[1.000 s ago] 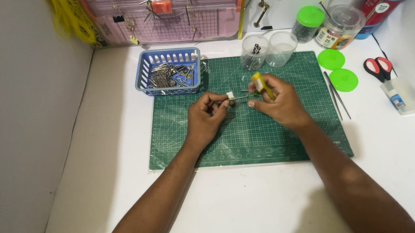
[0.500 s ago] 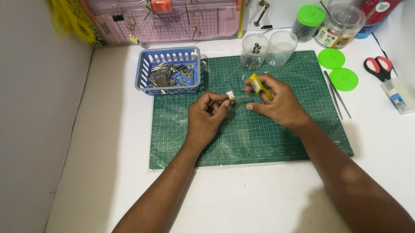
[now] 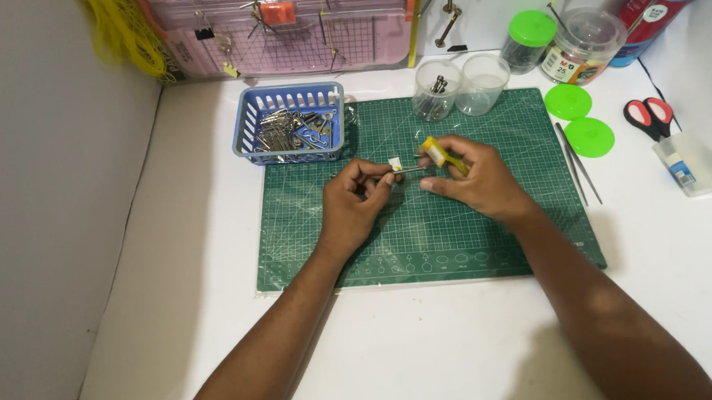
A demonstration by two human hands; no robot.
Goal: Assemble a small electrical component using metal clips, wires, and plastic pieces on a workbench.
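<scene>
Over the green cutting mat (image 3: 427,245), both hands meet at its upper middle. My left hand (image 3: 354,200) pinches a thin metal pin with a small white piece (image 3: 395,164) at its tip. My right hand (image 3: 473,181) holds a small yellow tool (image 3: 444,154) between thumb and fingers, its end close to the white piece. The two hands are a few centimetres apart, joined by the thin pin.
A blue basket (image 3: 289,125) of metal clips sits at the mat's top left. Two clear cups (image 3: 459,86) stand at the top edge, with green-lidded jars (image 3: 529,38), two green lids (image 3: 578,119), tweezers (image 3: 578,170), scissors (image 3: 646,118) and a pink cutter board (image 3: 291,19) around.
Both hands have shifted slightly; the yellow tool has come a little closer to the white piece. Nothing else has moved.
</scene>
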